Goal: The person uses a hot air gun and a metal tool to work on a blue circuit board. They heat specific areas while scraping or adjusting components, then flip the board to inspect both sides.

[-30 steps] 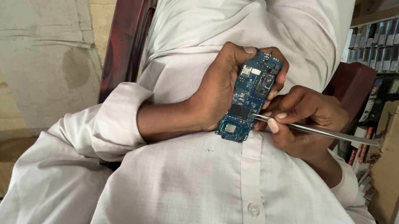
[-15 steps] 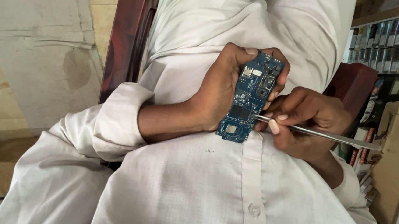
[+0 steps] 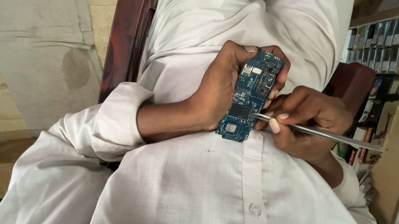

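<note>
Blue circuit board (image 3: 249, 97) stands near upright (top tilted right) in left hand (image 3: 220, 87).

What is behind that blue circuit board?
The left hand wraps behind the blue circuit board, fingertips curling over its top and right edge. Behind that lies white clothing. The board's back face and the palm are hidden. The right hand holds a metal tool to its front.

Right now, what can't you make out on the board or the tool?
Head view only:
- Circuit board: back face and left edge hidden by the left hand.
- Metal tool: grip section covered by right hand fingers.
- Board parts too small to identify.
</note>
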